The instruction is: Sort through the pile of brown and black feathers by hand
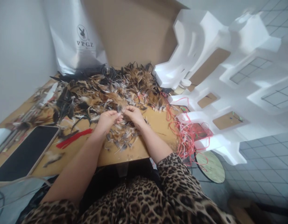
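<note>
My left hand (110, 119) and my right hand (132, 114) meet over the middle of the table, thumbs and fingers pinched close together. Between their fingertips is a small dark feather (120, 109), partly covered by the fingers. Just beyond the hands spreads a big heap of brown and black feathers (94, 96). Short, pale-based feathers (122, 137) lie scattered beneath my wrists. A thick cluster of brown feathers (140, 77) stands at the back. Left of my left forearm rests a bundle of red strips (73, 138).
A phone (27, 152) lies at the left. Behind the feathers stands a silver bag (76, 37). White foam packing pieces (237, 84) crowd the right side, with tangled red strings (187, 137) near them and a small lidded jar (183, 86). A round stool (211, 165) is below.
</note>
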`<state>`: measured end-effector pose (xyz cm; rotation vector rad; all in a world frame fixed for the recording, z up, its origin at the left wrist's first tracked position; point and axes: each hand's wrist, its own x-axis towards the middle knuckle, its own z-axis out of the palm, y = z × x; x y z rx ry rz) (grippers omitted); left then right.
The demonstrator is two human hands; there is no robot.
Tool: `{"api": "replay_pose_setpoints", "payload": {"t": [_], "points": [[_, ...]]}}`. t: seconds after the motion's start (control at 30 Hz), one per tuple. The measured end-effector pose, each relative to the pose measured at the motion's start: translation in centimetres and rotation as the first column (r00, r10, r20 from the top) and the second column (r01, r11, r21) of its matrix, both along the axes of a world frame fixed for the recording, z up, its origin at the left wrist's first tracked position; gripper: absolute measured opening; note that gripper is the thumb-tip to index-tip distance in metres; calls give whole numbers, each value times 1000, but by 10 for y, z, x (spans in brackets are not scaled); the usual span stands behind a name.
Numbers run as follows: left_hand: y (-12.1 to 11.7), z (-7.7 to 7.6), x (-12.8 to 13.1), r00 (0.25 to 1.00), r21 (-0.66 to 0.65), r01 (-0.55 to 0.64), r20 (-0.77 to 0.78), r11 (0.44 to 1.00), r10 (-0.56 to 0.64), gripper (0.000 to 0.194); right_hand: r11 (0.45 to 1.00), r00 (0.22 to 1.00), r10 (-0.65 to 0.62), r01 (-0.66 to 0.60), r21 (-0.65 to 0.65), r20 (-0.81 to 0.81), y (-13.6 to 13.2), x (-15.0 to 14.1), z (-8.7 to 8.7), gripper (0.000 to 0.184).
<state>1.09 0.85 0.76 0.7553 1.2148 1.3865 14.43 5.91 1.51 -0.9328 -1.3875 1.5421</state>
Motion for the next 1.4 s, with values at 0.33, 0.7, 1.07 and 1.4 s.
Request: {"api": "replay_pose_setpoints", "payload": {"t": [0.33,0.7,1.07,1.4], "points": [[0,1,-3,988,76,4,-153,997,8,11,998,999,1,-4,70,40,4,-1,-8,30],[9,-5,-25,953,184,-275,180,944,242,12,628,425,-242,-616,475,872,-4,7,2,20],[-3,-13,-28,937,135,-242,289,961,195,16,978,936,81,-141,156,343,11,8,-11,19],[-4,-22,-18,978,93,-39,206,995,19,22,993,993,75,-83,-84,-92,6,-4,-13,28]]}}
